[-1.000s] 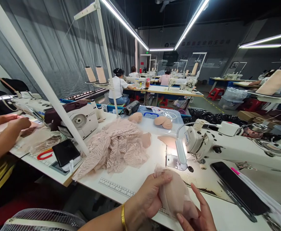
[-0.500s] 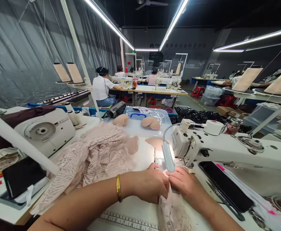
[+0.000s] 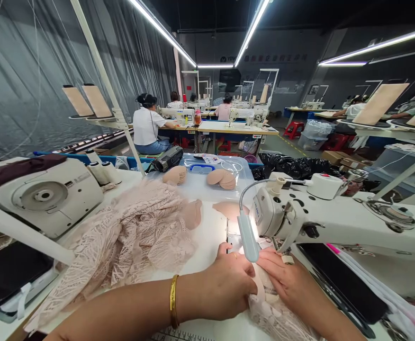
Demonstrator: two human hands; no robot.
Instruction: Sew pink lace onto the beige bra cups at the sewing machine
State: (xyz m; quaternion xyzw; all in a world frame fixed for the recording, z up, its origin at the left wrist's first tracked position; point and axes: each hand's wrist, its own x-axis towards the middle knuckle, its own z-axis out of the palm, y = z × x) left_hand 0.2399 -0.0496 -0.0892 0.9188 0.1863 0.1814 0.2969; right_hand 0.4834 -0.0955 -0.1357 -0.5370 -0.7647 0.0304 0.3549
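My left hand, with a gold bangle at the wrist, has its fingers curled on a pale pink lace piece at the sewing machine. A smooth beige edge shows between the hands. My right hand lies with fingers stretched over the right side of that fabric, close under the machine head. A small grey lamp on a bendy neck hides the needle area and some fingertips. A beige cup pad lies just behind the lamp.
A heap of pink lace spreads to the left. Stacked beige pads sit on a clear plastic lid. Right of my hand are a black phone and tweezers. Another machine stands left; co-workers sit ahead.
The lace piece has swung to the right at its near end, and a beige edge now shows between my hands. My right hand has shifted slightly right. The view has tilted a little.
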